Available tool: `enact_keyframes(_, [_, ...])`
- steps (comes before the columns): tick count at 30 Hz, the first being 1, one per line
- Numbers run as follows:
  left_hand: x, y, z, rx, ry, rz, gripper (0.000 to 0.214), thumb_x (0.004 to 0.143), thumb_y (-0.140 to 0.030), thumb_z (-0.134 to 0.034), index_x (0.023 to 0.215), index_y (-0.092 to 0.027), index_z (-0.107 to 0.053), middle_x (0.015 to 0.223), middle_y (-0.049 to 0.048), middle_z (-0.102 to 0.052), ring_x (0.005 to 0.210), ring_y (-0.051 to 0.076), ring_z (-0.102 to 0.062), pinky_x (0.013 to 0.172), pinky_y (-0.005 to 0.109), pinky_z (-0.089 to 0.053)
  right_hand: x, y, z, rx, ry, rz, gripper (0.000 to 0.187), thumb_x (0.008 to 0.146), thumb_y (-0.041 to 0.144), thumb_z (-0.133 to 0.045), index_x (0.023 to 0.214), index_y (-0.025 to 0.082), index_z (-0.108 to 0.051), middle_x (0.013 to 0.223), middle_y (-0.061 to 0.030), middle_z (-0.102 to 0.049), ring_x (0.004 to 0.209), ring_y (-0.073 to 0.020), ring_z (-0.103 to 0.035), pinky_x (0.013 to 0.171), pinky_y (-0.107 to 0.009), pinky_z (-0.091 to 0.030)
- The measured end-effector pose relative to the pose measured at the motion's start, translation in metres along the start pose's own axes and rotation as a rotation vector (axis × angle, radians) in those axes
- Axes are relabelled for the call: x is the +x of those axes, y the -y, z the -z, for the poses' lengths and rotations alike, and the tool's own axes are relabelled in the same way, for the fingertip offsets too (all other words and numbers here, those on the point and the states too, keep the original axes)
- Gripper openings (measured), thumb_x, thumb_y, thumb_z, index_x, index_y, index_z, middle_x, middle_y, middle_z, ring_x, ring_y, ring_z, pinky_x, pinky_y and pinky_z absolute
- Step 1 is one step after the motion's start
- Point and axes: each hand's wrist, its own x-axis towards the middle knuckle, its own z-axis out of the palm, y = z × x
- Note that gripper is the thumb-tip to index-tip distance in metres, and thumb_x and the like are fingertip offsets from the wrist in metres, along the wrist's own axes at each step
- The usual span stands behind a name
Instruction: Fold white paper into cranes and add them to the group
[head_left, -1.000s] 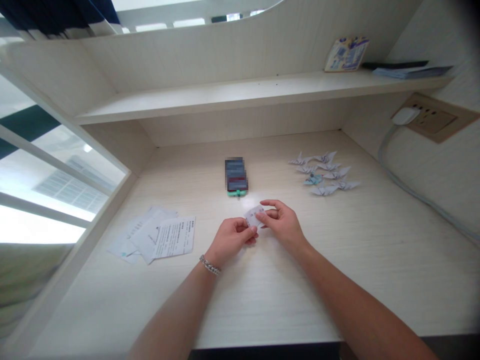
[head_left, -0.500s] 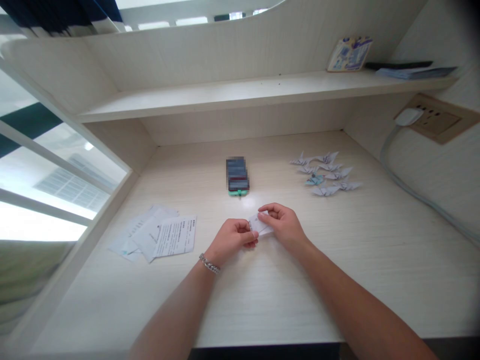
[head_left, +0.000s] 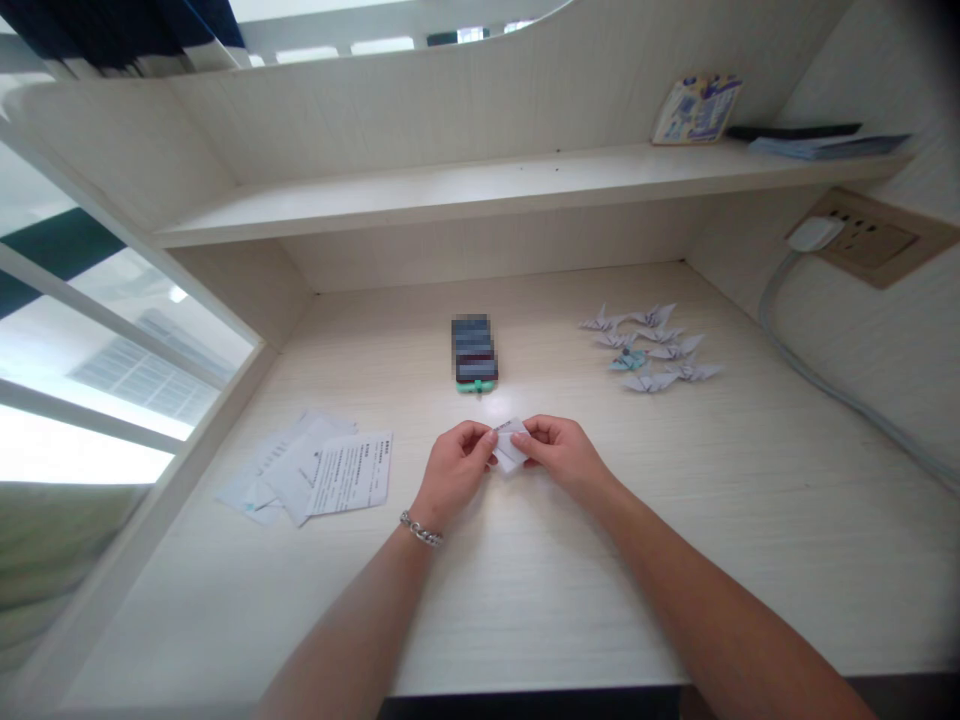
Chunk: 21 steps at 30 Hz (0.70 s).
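Note:
A small folded piece of white paper [head_left: 510, 452] is pinched between my two hands, low over the middle of the desk. My left hand [head_left: 457, 462], with a silver chain bracelet at the wrist, grips its left edge between thumb and curled fingers. On the right side, my right hand [head_left: 566, 453] holds it with the thumb on top and the fingers behind. One corner of the paper points toward me. Several folded paper cranes [head_left: 651, 383] stand in a group to the right, one of them bluish.
Loose printed sheets [head_left: 351, 473] overlap on the left of the desk. Behind my hands lies a phone [head_left: 474, 350] with a blurred screen and a green edge. A grey cable [head_left: 806, 365] runs from the wall socket [head_left: 874, 240] along the right side. Above is a shelf [head_left: 450, 196].
The paper has been turned, so a corner now faces me. My left hand has shifted slightly up, and the right thumb has moved down onto the paper's face.

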Motion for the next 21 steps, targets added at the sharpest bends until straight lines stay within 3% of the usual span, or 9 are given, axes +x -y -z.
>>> enact_keyframes(6, [-0.0007, -0.0001, -0.001, -0.055, 0.035, 0.05, 0.03, 0.07, -0.038, -0.062, 0.084, -0.012, -0.059, 0.069, 0.005, -0.061, 0.061, 0.013, -0.057, 0.055, 0.023, -0.047, 0.0013, -0.0018, -0.0009, 0.014, -0.045, 0.001, 0.028, 0.063, 0.04, -0.068, 0.076, 0.015, -0.064, 0.069, -0.0031, -0.066, 0.062, -0.015, -0.059, 0.056, -0.026, -0.046])
enact_keyframes(16, [0.0007, -0.0057, 0.0062, -0.082, 0.061, 0.04, 0.029, 0.077, -0.039, -0.055, 0.079, -0.011, -0.061, 0.066, 0.0054, -0.06, 0.063, 0.013, -0.056, 0.058, 0.023, -0.045, 0.0003, -0.0018, -0.0008, 0.038, -0.038, -0.004, 0.026, 0.066, 0.039, -0.065, 0.076, 0.015, -0.066, 0.073, -0.0038, -0.066, 0.064, -0.0151, -0.059, 0.057, -0.026, -0.046])
enact_keyframes(21, [-0.0002, -0.0077, 0.0071, 0.041, -0.03, -0.053, 0.028, 0.074, -0.039, -0.058, 0.084, -0.014, -0.064, 0.063, 0.0014, -0.057, 0.057, 0.01, -0.05, 0.052, 0.02, -0.04, -0.0009, 0.0023, 0.0001, -0.128, -0.092, 0.121, 0.026, 0.067, 0.039, -0.064, 0.078, 0.016, -0.069, 0.074, -0.0047, -0.068, 0.066, -0.0169, -0.059, 0.06, -0.028, -0.044])
